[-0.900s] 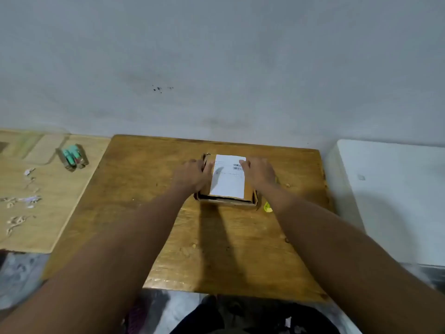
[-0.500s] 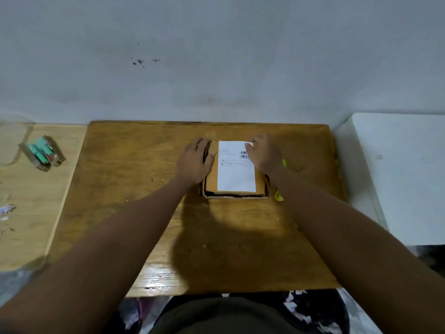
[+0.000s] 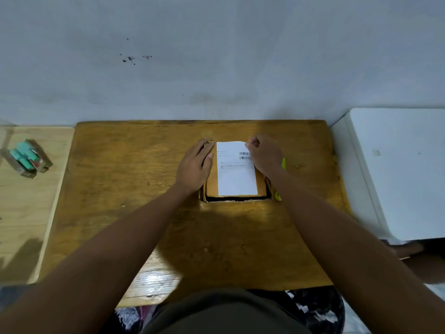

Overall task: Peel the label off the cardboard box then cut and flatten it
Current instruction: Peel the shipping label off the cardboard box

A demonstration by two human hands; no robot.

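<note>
Wooden table (image 3: 144, 189): label (image 3: 237, 174) long axis front-to-back.

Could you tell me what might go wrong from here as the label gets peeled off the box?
The right hand picks only at the far right corner of the white label, so the paper may tear. The left hand merely rests on the cardboard box, which could slide. A yellow-green tool, half hidden beside the box, might get knocked.

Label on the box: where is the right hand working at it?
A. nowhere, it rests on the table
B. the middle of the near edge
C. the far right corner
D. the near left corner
C: the right hand has curled fingers at the far right corner of the white label.
</note>
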